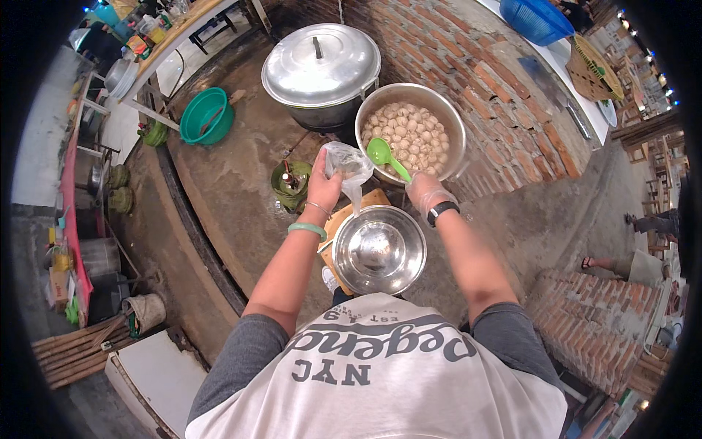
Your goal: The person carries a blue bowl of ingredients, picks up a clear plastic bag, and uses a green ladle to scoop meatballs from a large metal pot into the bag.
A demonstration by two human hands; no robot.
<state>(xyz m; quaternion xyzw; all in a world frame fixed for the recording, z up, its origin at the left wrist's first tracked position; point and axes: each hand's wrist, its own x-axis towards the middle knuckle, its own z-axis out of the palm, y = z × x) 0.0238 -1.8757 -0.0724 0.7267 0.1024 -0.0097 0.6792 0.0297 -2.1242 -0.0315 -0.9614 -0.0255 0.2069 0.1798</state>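
My left hand (324, 184) holds a clear plastic bag (349, 167) by its side; some pale contents show inside, too blurred to name. In my right hand (426, 192), which wears a thin clear glove, is the handle of a green plastic ladle (386, 156). The ladle's bowl is over the left side of a metal pot (460, 123) full of round, pale balls (408, 131) in liquid. Below my hands a shiny steel bowl (379, 249) rests on a wooden surface (329, 258). Behind the bag stands a large pot with an aluminium lid (323, 66).
A green gas cylinder (290, 184) stands left of my left hand. Farther left a green basin (207, 116) sits on the floor. Low brickwork (493, 93) lies beyond the pot, with a knife (578, 120) at its right. A person's leg (603, 263) shows at right.
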